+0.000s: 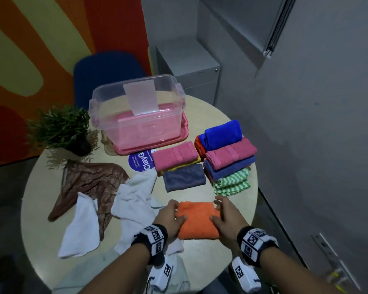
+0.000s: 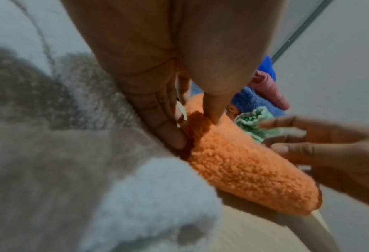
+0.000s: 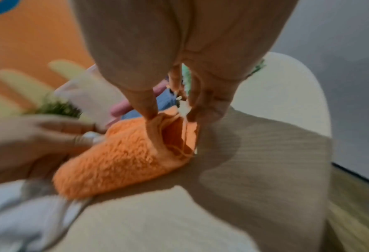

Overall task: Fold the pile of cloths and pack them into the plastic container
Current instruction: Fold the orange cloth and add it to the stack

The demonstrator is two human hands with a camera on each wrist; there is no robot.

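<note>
On the tabletop (image 1: 238, 132), with the plastic container (image 1: 136, 115) well beyond the fingers, the folded orange cloth (image 1: 197, 219) sits between left hand (image 1: 168, 217) and right hand (image 1: 227, 217), fingers clamped on its side edges, which should be squared before lifting.

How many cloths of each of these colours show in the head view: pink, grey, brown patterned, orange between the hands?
Pink cloths: 2
Grey cloth: 1
Brown patterned cloth: 1
Orange cloth: 1
Total: 5
</note>
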